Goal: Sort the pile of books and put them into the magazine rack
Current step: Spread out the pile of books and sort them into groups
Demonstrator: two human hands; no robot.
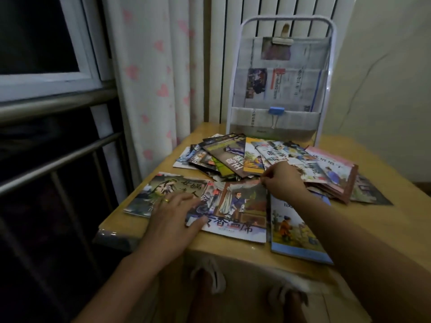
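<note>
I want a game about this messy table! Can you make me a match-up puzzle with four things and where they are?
Things:
1. blue binder clip
2. magazine rack
3. left hand
4. right hand

Places:
A. flat on the books at the front of the table
B. standing at the back of the table, in front of the radiator
C. clipped on the rack's lower pocket
D. at the near edge of the pile of books

Pairs: 1-C, 2-B, 3-A, 4-D

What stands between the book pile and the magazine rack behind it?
Nothing visible: the pile lies directly before the magazine rack, with only bare table between. Newspapers already fill the rack's upper pockets.
</note>
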